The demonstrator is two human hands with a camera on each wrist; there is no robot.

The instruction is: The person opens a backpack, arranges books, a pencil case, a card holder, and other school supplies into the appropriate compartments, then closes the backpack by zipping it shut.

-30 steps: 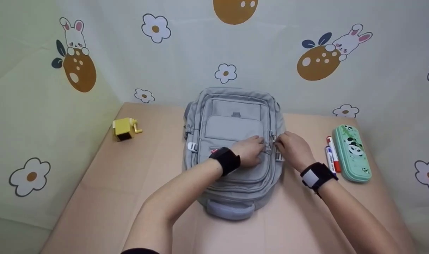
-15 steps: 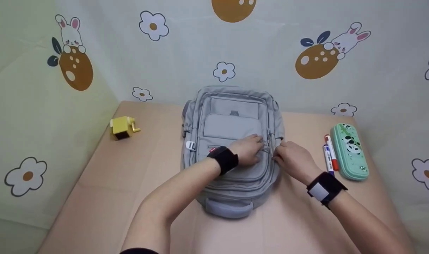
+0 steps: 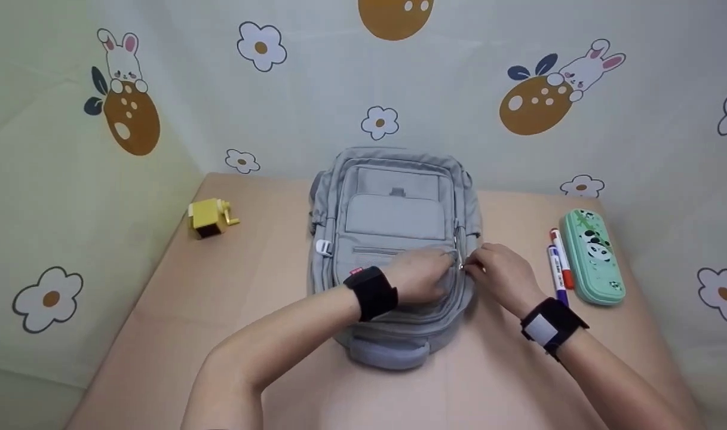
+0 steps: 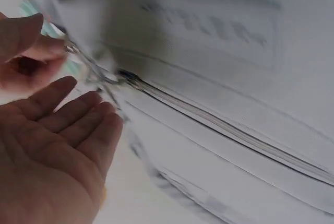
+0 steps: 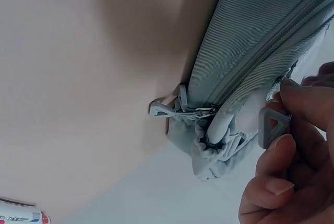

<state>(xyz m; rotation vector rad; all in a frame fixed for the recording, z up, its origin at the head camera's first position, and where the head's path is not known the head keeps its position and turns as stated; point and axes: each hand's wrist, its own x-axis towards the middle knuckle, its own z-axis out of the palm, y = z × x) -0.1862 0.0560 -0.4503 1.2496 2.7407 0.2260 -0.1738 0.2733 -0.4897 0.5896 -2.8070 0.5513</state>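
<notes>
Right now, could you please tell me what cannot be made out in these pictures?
Inside the gray backpack: hidden by its fabric, head view.
The backpack's lettering: blurred, left wrist view.
Inside the panda pencil case: hidden by its lid, head view.
Print on the markers: too small, head view.

In the head view, the left hand [image 3: 420, 276] hides part of the backpack [image 3: 396, 218] front, and the print on the blue-capped marker [image 3: 557, 272] is too small to read. Lettering on the backpack's patch [image 4: 209, 28] blurs past reading in the left wrist view. In the right wrist view, fingers hide part of the zipper pull [image 5: 264, 127], the right hand [image 5: 297, 153] runs off the right edge, and a red-tipped marker [image 5: 21, 213] is cut off at the lower left.
</notes>
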